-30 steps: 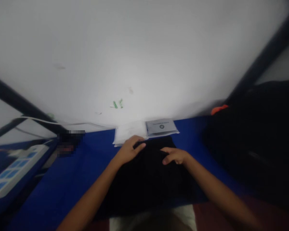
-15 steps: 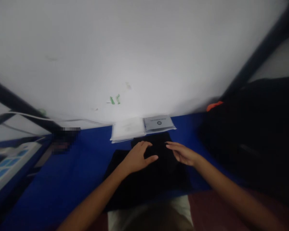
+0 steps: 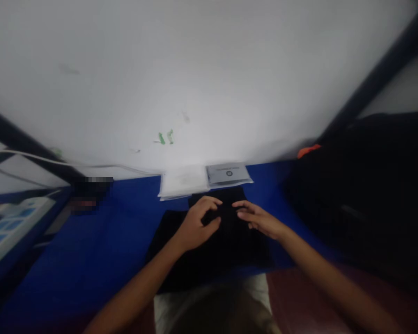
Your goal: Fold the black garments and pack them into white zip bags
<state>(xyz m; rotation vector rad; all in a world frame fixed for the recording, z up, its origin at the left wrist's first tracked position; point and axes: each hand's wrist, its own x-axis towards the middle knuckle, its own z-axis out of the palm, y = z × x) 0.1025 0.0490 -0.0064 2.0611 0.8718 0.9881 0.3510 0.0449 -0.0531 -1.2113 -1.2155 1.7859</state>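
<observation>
A piece of black cloth (image 3: 209, 255), which looks like a garment, lies on the blue table surface (image 3: 121, 232) in front of me; its folds are too dark to make out. On its left upper part is my left hand (image 3: 199, 225), palm down with the thumb and fingers apart. Across from it, over the right upper part of the cloth, my right hand (image 3: 261, 220) has its fingers stretched toward the left. Between the two hands lies a narrow strip of black cloth. Whether the fingertips press on it I cannot tell.
Behind the cloth lie white plastic packets (image 3: 184, 181) and a grey printed packet (image 3: 229, 174) against the white wall. A large black heap (image 3: 362, 195) fills the right side, with an orange thing (image 3: 309, 150) by it. At left are a power strip (image 3: 17, 225) and a cable (image 3: 76, 164).
My right hand has moved slightly left, bringing its fingertips nearer to my left hand. The thumb of my left hand has drawn in a little. The whole view has shifted slightly.
</observation>
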